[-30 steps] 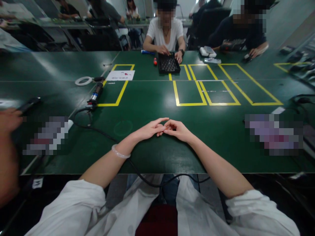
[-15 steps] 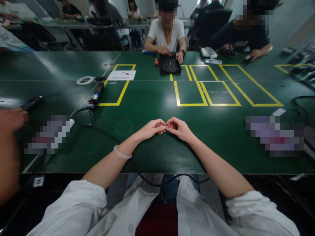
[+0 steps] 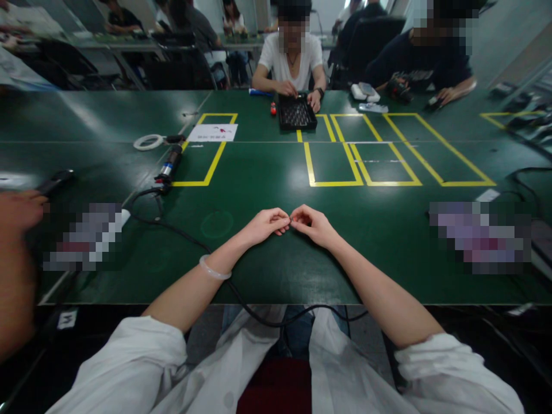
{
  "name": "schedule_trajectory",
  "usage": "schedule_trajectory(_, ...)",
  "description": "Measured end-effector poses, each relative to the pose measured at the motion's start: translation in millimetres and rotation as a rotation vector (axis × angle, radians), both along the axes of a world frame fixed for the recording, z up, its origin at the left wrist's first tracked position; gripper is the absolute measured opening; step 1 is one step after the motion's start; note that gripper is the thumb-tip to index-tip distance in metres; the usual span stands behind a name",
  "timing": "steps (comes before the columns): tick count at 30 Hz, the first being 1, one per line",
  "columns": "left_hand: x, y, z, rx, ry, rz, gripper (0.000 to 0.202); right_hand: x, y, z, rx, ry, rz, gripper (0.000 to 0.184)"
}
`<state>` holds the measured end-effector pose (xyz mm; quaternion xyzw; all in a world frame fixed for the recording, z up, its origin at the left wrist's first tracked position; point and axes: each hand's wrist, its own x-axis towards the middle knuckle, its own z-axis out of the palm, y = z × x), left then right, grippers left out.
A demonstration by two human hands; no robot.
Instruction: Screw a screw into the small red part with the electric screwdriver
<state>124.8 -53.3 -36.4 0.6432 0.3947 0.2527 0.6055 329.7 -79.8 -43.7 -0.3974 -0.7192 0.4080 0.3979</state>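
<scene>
Right hand [image 3: 314, 225] beside left hand [image 3: 266, 225]; sheet [image 3: 213, 132] illegible.

Counted around the green tabletop [image 3: 259, 172]: one left hand [image 3: 267, 226] and one right hand [image 3: 314, 226], one pale bracelet [image 3: 214, 272], one white sheet [image 3: 211, 133], one white ring [image 3: 160, 140], one dark cylindrical tool [image 3: 171, 164], one black tray [image 3: 297, 113] and one small red item [image 3: 273, 108]. Of co-workers directly across, two: one person in white [image 3: 269, 54] and one person in dark clothing [image 3: 420, 66]; at the left edge, one further hand [image 3: 20, 208]. Of pixelated patches [image 3: 86, 234], two: one at left, one at right.
</scene>
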Motion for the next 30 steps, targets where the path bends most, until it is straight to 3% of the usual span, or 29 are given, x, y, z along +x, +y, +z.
schedule_trajectory(10,1.0,-3.0,3.9,0.148,0.004,0.02,0.034,0.4,1.5,-1.1,-0.013,-0.019,-0.018,0.022)
schedule_trajectory(30,-1.5,-0.2,2.9,0.186,0.007,-0.009,0.029,1.6,1.2,0.5,0.116,-0.168,-0.032,0.013)
